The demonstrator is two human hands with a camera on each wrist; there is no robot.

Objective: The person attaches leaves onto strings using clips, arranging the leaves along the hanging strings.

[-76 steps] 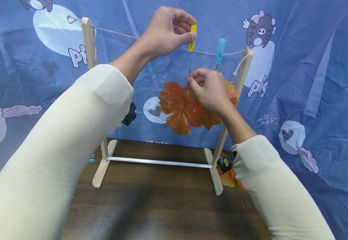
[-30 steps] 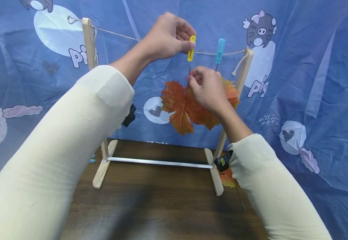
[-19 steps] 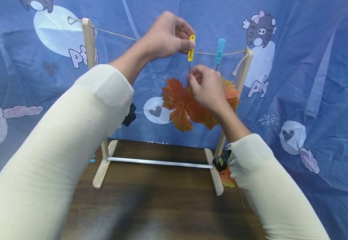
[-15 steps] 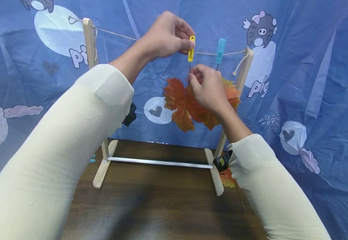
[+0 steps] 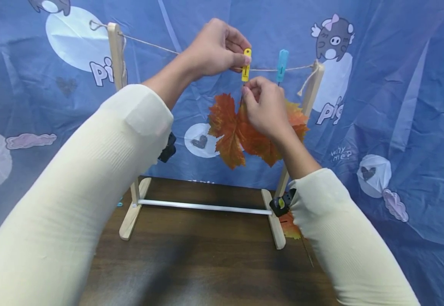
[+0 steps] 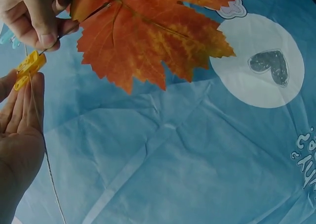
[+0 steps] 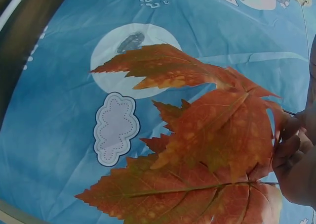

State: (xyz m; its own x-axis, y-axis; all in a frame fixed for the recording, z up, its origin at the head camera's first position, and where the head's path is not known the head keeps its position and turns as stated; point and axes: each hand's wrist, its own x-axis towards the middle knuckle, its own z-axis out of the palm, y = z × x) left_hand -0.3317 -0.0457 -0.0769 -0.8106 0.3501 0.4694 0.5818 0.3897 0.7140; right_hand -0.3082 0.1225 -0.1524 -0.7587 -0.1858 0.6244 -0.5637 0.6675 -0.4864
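Observation:
My left hand pinches a yellow clothespin at the string. Just below it, my right hand pinches the thin dark stem of an orange maple leaf. In the left wrist view the stem reaches the nose of the yellow clothespin, and the string runs down past the left palm. To the right, a blue clothespin sits on the string with a second orange and yellow leaf under it, partly hidden behind my right hand. The right wrist view shows both leaves overlapping.
A wooden frame with a left post and right post carries the string. A white rod joins its feet on the brown table. Another leaf lies by the right foot. Behind hangs a blue printed cloth.
The left hand has lowered the yellow clothespin from above the string to across it. The right hand has raised the leaf stem slightly, up to the clothespin's lower end.

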